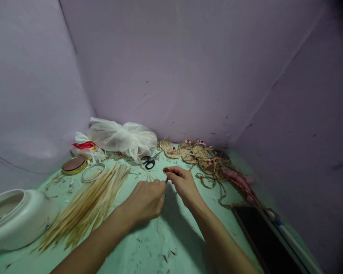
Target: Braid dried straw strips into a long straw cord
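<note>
Thumb and fingers of my right hand [185,184] pinch a small brown coil of plant fibre [167,170]. Close against it, my left hand [148,198] is closed in a fist. Pale strips [149,176] stick out past its knuckles, and they look like dried plant fibre. What lies inside the left fist is mostly hidden. A bundle of dried straw-coloured strips [88,205] lies to the left of my left forearm. Just beyond my hands is a pair of black-handled scissors [150,161].
Woven pieces with red beads [186,152] and braided cord [214,179] lie at the back right. A dark phone-like slab [265,238] sits front right. Leftward are a white pot [31,213], a round tin [73,165], a ring [93,172] and a plastic bag [122,139].
</note>
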`<state>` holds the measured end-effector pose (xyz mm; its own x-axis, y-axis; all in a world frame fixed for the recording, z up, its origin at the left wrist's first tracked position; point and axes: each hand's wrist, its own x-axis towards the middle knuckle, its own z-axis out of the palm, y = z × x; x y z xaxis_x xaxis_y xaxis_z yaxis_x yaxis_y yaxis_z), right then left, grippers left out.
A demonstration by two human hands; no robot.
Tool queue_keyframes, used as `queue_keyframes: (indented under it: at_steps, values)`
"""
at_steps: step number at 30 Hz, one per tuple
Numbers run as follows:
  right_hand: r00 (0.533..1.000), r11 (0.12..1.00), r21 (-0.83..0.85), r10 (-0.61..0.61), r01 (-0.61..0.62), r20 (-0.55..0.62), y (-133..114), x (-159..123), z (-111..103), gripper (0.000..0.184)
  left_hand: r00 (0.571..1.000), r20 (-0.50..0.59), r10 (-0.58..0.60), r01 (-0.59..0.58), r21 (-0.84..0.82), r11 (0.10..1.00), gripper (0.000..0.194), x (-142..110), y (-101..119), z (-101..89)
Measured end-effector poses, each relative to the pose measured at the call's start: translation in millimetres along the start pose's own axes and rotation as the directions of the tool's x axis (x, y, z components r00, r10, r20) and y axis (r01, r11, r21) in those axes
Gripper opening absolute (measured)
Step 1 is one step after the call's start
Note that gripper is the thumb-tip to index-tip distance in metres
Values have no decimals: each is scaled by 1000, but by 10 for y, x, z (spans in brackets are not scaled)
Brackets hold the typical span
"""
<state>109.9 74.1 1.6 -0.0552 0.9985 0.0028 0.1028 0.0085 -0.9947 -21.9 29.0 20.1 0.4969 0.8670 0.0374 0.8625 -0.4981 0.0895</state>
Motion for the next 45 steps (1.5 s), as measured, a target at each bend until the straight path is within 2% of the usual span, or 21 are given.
queue_keyframes:
  at_steps: [3, 6, 9, 12, 14, 18, 20, 22, 25, 27, 30, 33, 36, 40, 43, 45]
  values:
    - [998, 993, 103, 54, -58, 42, -67, -7, -46, 11, 997, -27, -66, 65, -20, 998, 15, 18, -107, -9]
    - [996, 970, 239, 20, -39, 82, -127, -24, -69, 14, 991, -55, -122, 118, -61, 991, 12, 32, -201, 1]
    - [999, 949, 315, -19, 9, 26, -155, -28, -81, 15, 991, -41, -129, 122, -136, 983, 10, 39, -246, 37]
    - [999, 954, 295, -48, 52, -22, -147, -22, -97, 12, 995, -5, -101, 97, -231, 968, 10, 43, -246, 73]
    - [998, 958, 282, -55, 50, 11, -127, -24, -108, 13, 995, 3, -98, 95, -266, 959, 11, 46, -231, 80]
    - [994, 965, 260, -51, 25, 95, -71, -46, -102, 23, 996, -3, -93, 90, -240, 967, 13, 41, -176, 67]
    - [994, 975, 218, -60, 39, 92, -38, -52, -79, 28, 997, 0, -71, 69, -207, 976, 13, 34, -138, 64]
    - [996, 981, 181, -74, 65, 42, -6, -47, -53, 25, 999, 9, -50, 51, -178, 983, 13, 29, -106, 65]
    - [996, 983, 158, -88, 89, -11, 19, -30, -40, 11, 999, 8, -49, 49, -160, 986, 14, 31, -108, 68]
    - [996, 984, 152, -93, 92, 1, 15, -24, -56, 6, 997, -8, -78, 76, -152, 985, 12, 39, -155, 63]
    - [995, 983, 167, -81, 71, 55, -14, -41, -87, 8, 987, -37, -154, 147, -154, 977, 11, 54, -257, 51]
    - [975, 977, 214, -31, -17, 219, -41, -82, -84, 13, 973, -96, -210, 189, -188, 964, 10, 65, -322, 56]
    - [939, 957, 260, 33, -129, 343, -43, -119, -44, 20, 949, -222, -223, 170, -236, 957, 11, 73, -312, 105]
    - [962, 931, 335, 53, -144, 266, -3, -135, 20, 35, 875, -388, -290, 144, -363, 921, 14, 84, -237, 192]
    - [967, 926, 358, 31, -123, 253, 31, -134, 54, 33, 825, -437, -358, 139, -458, 878, 14, 86, -188, 222]
    - [965, 938, 326, 32, -120, 260, 37, -127, 54, 27, 807, -449, -384, 139, -487, 862, 14, 83, -173, 225]
